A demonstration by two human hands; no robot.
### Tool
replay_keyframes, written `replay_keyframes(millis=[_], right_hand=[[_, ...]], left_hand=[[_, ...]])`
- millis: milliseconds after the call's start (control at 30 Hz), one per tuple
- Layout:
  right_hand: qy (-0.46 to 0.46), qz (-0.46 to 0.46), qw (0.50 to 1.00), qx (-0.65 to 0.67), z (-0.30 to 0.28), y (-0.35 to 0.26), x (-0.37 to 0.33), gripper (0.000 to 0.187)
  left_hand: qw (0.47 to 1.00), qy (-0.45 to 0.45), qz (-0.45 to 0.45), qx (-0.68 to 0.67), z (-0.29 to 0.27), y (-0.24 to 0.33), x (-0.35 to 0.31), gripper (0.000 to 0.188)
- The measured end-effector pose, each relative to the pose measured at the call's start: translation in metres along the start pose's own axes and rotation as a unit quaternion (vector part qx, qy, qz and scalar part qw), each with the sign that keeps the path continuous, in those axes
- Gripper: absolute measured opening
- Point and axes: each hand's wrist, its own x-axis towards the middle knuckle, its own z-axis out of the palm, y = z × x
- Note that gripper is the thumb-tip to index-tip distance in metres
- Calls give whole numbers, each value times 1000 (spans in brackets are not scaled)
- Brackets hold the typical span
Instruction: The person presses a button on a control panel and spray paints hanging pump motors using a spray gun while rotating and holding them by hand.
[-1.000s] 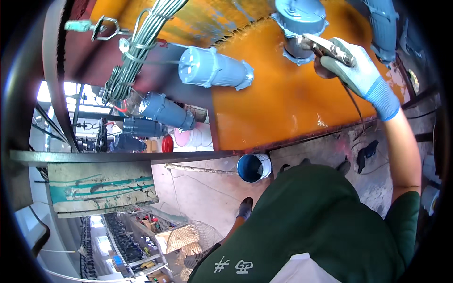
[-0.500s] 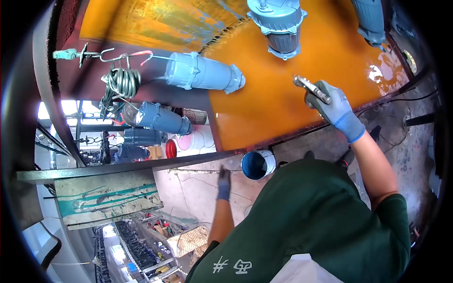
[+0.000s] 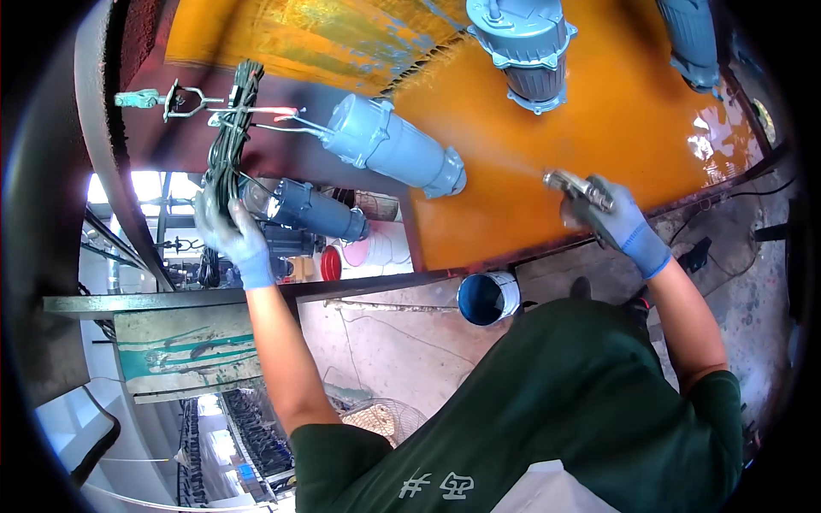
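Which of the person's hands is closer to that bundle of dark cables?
Left. The left hand grips the cable bundle near its lower end; the right hand is far to its right, holding a spray gun.

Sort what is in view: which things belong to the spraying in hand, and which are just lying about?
In use: spray gun in right hand; hanging grey-blue motor; cable bundle gripped by left hand; orange backboard.
Lying about: blue paint can; red bucket; wire fan guard.

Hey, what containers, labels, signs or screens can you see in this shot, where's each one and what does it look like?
No labels, signs or screens show; only containers.
Paint can: below the orange panel's edge, round, open, blue inside.
Red tub: behind the dark blue motor, round; only part shows.
White bucket: right beside the red tub, round, pinkish top.
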Motion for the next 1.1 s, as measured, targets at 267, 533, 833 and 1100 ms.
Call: replay_keyframes(millis=[267,533,833,1100], right_hand=[[-128,-10,989,-69,6,18,17,17],[-229,-114,960,-112,-1,33,39,19],[-67,7,973,-219,-76,133,1,31],[226,-13,972,69,-170,131,-20,21]], left_hand=[[987,-102,-86,91,51,-64,-8,53],[934,-186,-245,-181,17,63,-191,49],[559,-270,-706,-341,-66,345,-402,39],[779,-253,-411,-400,-12,367,-207,36]])
